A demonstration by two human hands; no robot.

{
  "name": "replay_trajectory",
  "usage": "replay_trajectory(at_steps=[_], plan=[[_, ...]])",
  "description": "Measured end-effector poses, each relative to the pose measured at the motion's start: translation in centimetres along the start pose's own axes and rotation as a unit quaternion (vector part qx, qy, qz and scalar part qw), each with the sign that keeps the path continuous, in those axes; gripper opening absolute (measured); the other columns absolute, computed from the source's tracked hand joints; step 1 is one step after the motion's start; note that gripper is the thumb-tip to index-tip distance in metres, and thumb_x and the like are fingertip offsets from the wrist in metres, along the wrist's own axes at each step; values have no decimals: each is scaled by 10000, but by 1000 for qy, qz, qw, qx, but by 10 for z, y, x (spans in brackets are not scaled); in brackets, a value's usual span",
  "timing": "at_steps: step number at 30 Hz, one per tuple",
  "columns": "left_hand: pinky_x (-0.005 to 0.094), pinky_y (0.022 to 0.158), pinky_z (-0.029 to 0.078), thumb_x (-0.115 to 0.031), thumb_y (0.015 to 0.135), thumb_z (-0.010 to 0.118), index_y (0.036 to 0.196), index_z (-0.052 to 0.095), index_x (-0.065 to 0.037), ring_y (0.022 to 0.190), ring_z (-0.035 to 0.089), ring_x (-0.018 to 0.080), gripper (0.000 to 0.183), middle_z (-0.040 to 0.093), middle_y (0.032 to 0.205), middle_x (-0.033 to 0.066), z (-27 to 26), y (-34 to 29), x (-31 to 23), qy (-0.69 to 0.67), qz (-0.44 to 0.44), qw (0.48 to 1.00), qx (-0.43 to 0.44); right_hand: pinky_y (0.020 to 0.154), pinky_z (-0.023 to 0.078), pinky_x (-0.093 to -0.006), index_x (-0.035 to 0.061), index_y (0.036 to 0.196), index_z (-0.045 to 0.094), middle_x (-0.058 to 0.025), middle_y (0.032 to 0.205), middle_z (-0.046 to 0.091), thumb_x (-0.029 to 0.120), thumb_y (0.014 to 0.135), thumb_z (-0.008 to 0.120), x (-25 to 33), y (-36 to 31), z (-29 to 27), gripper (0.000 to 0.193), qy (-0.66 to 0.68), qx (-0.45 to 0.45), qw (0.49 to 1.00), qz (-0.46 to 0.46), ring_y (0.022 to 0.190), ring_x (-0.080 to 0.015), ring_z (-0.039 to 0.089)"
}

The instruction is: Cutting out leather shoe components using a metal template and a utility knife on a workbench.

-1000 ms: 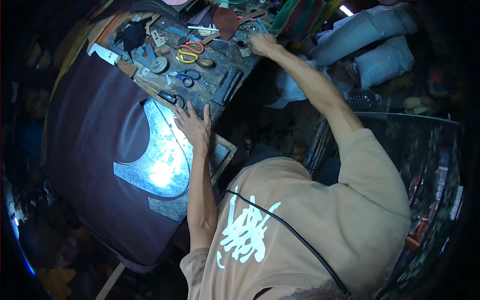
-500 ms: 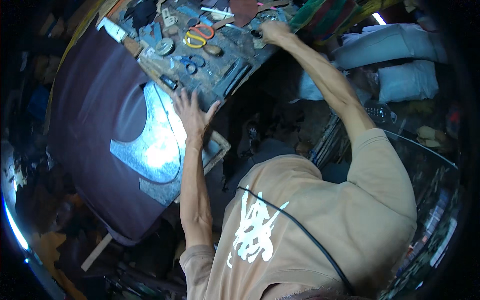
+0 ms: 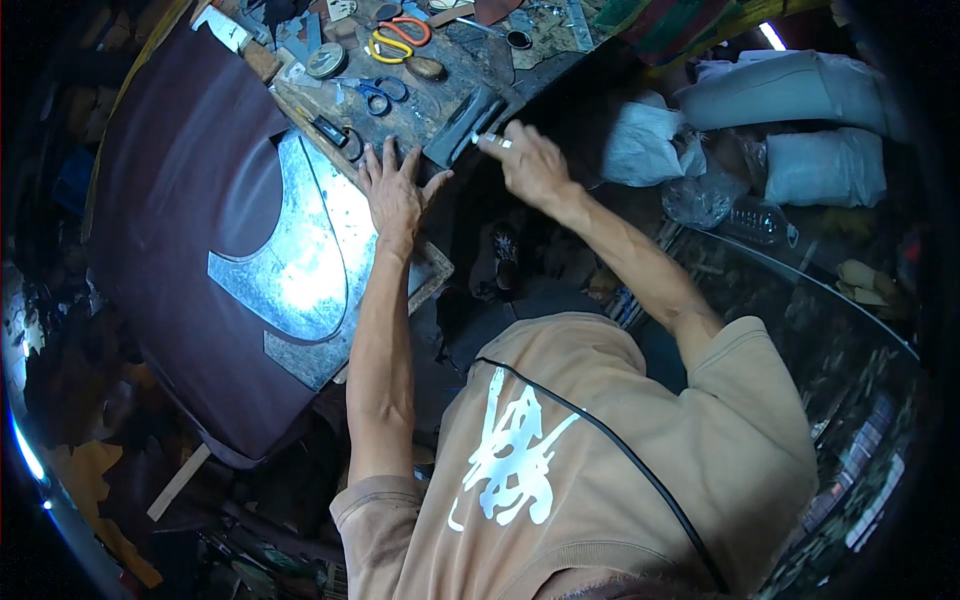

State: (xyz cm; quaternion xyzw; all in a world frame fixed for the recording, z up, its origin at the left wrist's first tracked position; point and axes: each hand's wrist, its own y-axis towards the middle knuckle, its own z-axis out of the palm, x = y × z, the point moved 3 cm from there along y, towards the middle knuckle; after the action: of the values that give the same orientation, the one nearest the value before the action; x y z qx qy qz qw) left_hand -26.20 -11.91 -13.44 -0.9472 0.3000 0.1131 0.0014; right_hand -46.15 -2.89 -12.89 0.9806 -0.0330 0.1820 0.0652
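Note:
My left hand [image 3: 395,200] lies flat with fingers spread at the workbench edge, beside a shiny grey curved template [image 3: 300,255]. The template rests on a large sheet of dark maroon leather [image 3: 180,210]. My right hand [image 3: 537,172] is closed round a short, slim, pen-like tool [image 3: 493,141]. Its pale tip is at the edge of a dark oblong block [image 3: 463,127] on the bench; whether they touch I cannot tell. Near my left fingers sits a small black-handled tool [image 3: 330,131].
On the workbench [image 3: 425,110] are yellow-and-orange scissors [image 3: 398,42], blue-handled scissors [image 3: 380,95], a round tin [image 3: 325,61], an oval wooden piece [image 3: 427,68] and a wide-bladed knife [image 3: 228,30]. White sacks [image 3: 825,165] and a plastic bottle [image 3: 758,220] stand to the right.
My right hand has come back from the far right of the bench to the dark block, now with the pen-like tool showing. My left hand stays spread near the template. The view has shifted slightly.

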Motion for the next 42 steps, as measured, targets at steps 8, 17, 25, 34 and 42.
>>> replay_trajectory(at_steps=[8, 17, 25, 34, 42], plan=[[543, 1150, 199, -670, 819, 598, 1289, 628, -158, 1387, 323, 437, 696, 441, 1458, 202, 5, 4, -4, -15, 6, 1000, -10, 730, 510, -475, 212, 1148, 688, -133, 967, 543, 50, 849, 546, 1, -4, 7, 369, 15, 5, 1000, -23, 848, -347, 584], [606, 1118, 223, -542, 721, 742, 1110, 702, -101, 1305, 385, 445, 590, 522, 1338, 199, 1, 1, 14, -128, 7, 990, -64, 790, 506, -465, 211, 1219, 660, -127, 1014, 598, 13, 833, 503, 14, 31, -15, 462, 10, 10, 998, 62, 959, -348, 584], [546, 1182, 157, -665, 736, 652, 1293, 630, -227, 1408, 298, 419, 709, 410, 1491, 179, 12, -2, -2, -93, -52, 994, -12, 824, 490, -457, 196, 1275, 623, -131, 982, 556, -36, 865, 537, -26, 2, 10, 478, 33, -5, 999, 36, 946, -340, 583], [537, 1184, 159, -678, 729, 650, 1290, 635, -250, 1416, 283, 413, 705, 409, 1492, 166, 13, -2, 1, -87, -65, 994, 4, 779, 465, -469, 216, 1347, 579, -150, 940, 514, 17, 891, 560, -4, -1, 6, 497, 17, 46, 998, -43, 881, -360, 567], [600, 1152, 181, -633, 672, 736, 1204, 688, -190, 1374, 323, 453, 694, 453, 1438, 192, 19, -11, 13, -125, -66, 989, -45, 799, 506, -477, 243, 1301, 595, -143, 1025, 552, 63, 907, 528, 22, -6, 9, 438, -1, 69, 997, -45, 977, -356, 585]])
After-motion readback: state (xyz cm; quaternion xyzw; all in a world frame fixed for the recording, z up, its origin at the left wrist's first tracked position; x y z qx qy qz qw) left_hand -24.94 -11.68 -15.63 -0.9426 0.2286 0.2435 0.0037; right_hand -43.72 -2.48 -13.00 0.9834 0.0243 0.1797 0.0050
